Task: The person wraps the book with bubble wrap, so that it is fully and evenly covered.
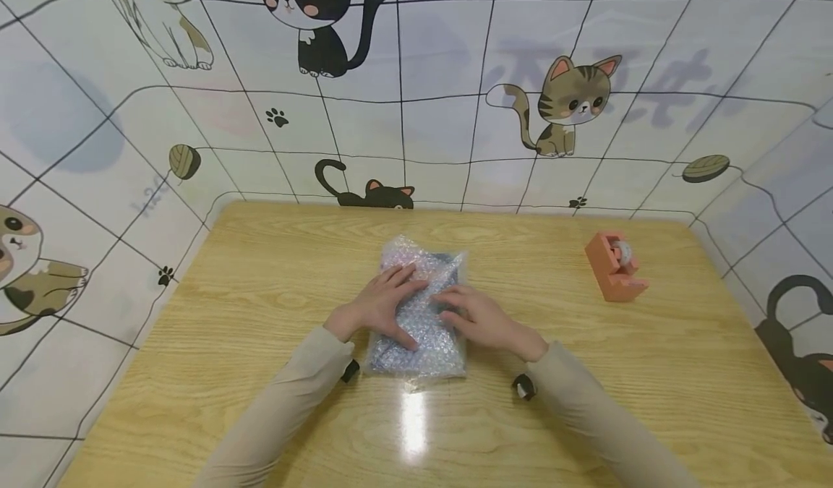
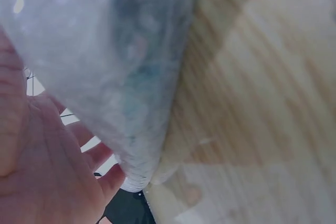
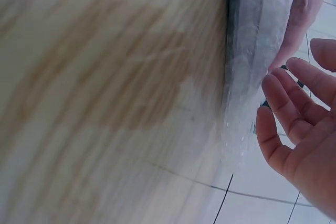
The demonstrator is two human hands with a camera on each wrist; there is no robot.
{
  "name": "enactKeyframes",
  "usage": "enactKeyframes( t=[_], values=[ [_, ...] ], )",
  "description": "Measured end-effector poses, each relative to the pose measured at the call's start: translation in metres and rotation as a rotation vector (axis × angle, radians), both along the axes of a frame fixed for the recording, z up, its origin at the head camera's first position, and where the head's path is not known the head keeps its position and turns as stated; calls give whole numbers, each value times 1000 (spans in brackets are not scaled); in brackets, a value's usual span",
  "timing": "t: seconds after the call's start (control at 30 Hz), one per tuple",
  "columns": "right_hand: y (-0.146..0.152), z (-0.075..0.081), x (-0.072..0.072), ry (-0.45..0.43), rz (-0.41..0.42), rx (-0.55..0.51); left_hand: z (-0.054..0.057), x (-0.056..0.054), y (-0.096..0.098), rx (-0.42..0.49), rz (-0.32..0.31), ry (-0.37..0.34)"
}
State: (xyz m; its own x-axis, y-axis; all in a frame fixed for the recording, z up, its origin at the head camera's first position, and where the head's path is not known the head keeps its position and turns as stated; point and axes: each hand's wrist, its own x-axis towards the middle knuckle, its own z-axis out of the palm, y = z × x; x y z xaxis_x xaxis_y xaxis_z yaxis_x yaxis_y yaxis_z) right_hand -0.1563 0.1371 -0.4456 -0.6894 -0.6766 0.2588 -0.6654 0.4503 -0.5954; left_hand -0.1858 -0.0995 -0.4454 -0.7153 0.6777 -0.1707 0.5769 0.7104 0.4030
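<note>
A flat package in clear bubble wrap (image 1: 426, 354) lies on the wooden table, with something bluish and pinkish showing dimly through the layers. My left hand (image 1: 385, 304) rests spread on its left part, thumb pointing toward the near end. At its right side, my right hand (image 1: 480, 318) has loosely bent fingers over the edge, gripping nothing. The left wrist view shows the wrap's side (image 2: 142, 77) close up beside the left palm (image 2: 47, 161). In the right wrist view, the right fingers (image 3: 275, 135) are beside the wrapped edge (image 3: 252, 66).
A coral-pink tape dispenser (image 1: 612, 275) with a roll of tape (image 1: 622, 253) stands at the back right of the wooden table (image 1: 273, 257). A white sheet with cat drawings and grid lines (image 1: 442, 126) rises behind the table and along both sides.
</note>
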Motion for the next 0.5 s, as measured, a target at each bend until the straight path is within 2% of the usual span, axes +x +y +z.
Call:
enactKeyframes(
  t=[0.13,0.3,0.43,0.5],
  values=[
    [7,0,-1,32,-35,-70,4,0,0,14,-8,7],
    [20,-1,-3,71,-114,-104,4,0,-4,70,-13,30],
    [28,2,-3,67,-188,-91,-1,-2,-9,162,-23,95],
    [32,5,-2,66,-226,-78,-2,-2,-13,217,0,152]
  ],
)
